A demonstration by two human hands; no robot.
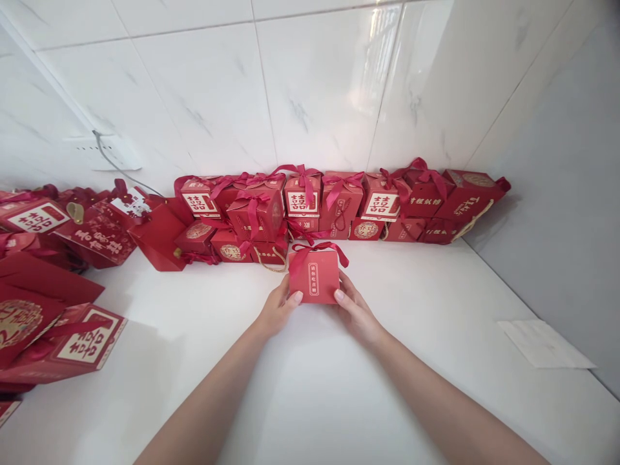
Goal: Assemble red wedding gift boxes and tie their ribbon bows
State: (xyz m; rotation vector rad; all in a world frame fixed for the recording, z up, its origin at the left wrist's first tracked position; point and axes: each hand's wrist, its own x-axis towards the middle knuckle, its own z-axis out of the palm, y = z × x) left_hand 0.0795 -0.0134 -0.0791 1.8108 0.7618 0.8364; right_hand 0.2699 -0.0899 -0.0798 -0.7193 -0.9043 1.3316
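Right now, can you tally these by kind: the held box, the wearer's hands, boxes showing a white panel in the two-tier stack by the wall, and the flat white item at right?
Held box: 1
Hands: 2 (left hand, right hand)
White-panelled boxes: 3
Flat white item: 1
Total: 7

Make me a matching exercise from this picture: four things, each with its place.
Things:
1. Front-centre box
2. White sheet
3. Socket plate
4. Row of stacked boxes

Places:
A. On the table, beside the grey panel
B. Along the foot of the tiled wall, behind the box in use
C. Upper left, with a grey cable at it
D. Between the left hand and the right hand

Pairs: 1-D; 2-A; 3-C; 4-B
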